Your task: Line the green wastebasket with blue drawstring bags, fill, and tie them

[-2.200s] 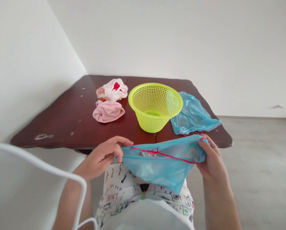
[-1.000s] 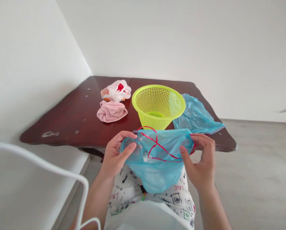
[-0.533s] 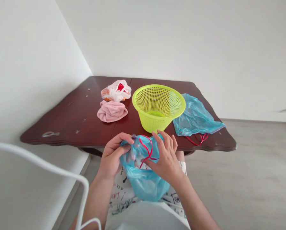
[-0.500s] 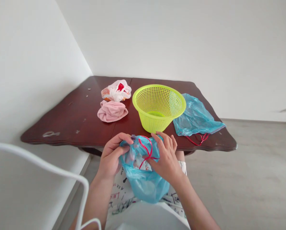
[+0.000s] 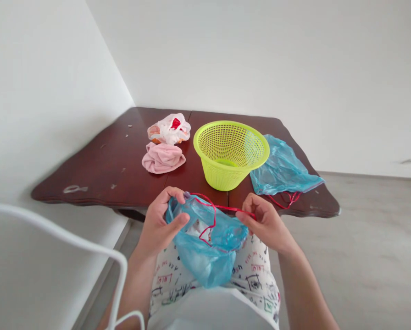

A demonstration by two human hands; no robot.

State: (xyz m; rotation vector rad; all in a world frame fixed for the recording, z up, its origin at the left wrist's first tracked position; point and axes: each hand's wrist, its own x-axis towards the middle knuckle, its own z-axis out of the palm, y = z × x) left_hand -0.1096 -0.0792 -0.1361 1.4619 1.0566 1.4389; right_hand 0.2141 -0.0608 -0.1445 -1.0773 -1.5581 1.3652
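A translucent blue drawstring plastic bag [image 5: 205, 261] hangs over my lap in front of the table edge, its mouth facing up. Something whitish shows inside, too unclear to name. My left hand [image 5: 164, 220] grips the left side of the bag's rim, the thumb lying over the opening. Pinched in my right hand [image 5: 263, 220] is the red drawstring [image 5: 231, 209], pulled out to the right of the bag. One loop of the string still lies across the bag's mouth.
On the dark wooden table [image 5: 98, 169] stand a lime-green plastic basket [image 5: 222, 176], a folded pink cloth [image 5: 163, 158] and a white plastic bag [image 5: 171, 130] with red and orange showing. Another blue drawstring bag [image 5: 283, 167] lies right of the basket. A white cable [image 5: 71, 240] crosses the lower left.
My right hand has moved right, away from the bag's mouth, drawing the red string out with it. The left hand stays at the rim, its thumb now lifted away.
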